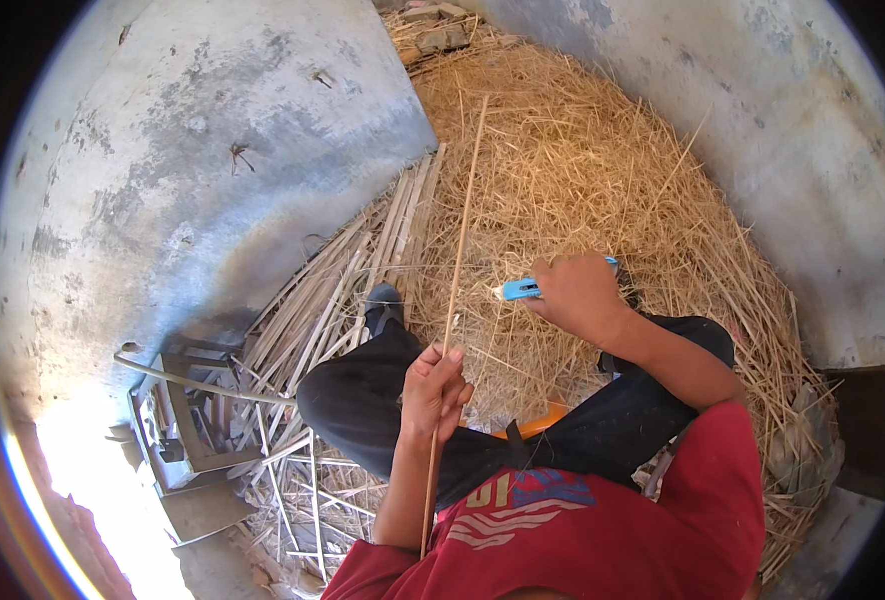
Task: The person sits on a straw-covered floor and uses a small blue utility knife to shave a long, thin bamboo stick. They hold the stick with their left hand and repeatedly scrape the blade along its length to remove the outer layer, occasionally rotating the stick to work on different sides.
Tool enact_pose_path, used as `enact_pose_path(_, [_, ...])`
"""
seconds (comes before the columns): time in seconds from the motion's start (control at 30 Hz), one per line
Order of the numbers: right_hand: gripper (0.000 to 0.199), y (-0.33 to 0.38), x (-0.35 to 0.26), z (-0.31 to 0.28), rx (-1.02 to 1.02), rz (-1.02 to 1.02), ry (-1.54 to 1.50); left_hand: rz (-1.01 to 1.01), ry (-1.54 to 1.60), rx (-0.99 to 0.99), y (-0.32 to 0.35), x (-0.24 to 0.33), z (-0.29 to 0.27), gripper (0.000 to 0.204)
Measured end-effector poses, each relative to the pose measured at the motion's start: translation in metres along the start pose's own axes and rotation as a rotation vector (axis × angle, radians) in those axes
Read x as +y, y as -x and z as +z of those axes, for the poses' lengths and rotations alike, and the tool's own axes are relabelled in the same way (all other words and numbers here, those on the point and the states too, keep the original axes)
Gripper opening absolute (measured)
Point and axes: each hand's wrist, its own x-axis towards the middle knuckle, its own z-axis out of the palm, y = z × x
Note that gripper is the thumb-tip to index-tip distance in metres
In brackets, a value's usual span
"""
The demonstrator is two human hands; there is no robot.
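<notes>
A long thin bamboo strip point(470, 190) stands nearly upright in the picture, its lower end close to my red shirt. My left hand point(436, 392) is closed around its lower part, thumb and fingers pinching it. To the right, my right hand point(581, 295) grips a blue utility knife point(522, 289), whose tip points left toward the strip. Knife and strip are apart. Whether the blade is out is too small to tell.
Pale shavings point(583, 170) cover the floor ahead. Long split strips point(393, 235) lie in a pile at left, near my shoe point(384, 305). A wooden frame point(198, 420) stands farther left. Worn walls point(213, 130) rise on both sides. Something orange point(543, 420) shows beneath my legs.
</notes>
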Motion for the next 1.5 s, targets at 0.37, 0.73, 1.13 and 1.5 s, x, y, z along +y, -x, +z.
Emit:
enact_pose_path(0.37, [0.037,0.022,-0.029,0.012,-0.102,-0.122,-0.015,0.031,-0.283,0.145,-0.025,-0.022,0.011,0.018])
enact_pose_path(0.73, [0.031,0.031,-0.037,0.015,-0.145,-0.179,-0.036,0.045,-0.254,0.147,-0.029,-0.02,-0.013,0.01])
enact_pose_path(1.13, [0.028,0.017,0.015,-0.007,-0.221,0.028,0.063,0.181,-0.597,0.357,-0.02,0.018,-0.054,0.012])
enact_pose_path(1.5, [0.014,0.017,-0.019,0.002,0.125,-0.033,0.17,0.115,-0.351,0.121,-0.033,-0.01,0.01,0.017])
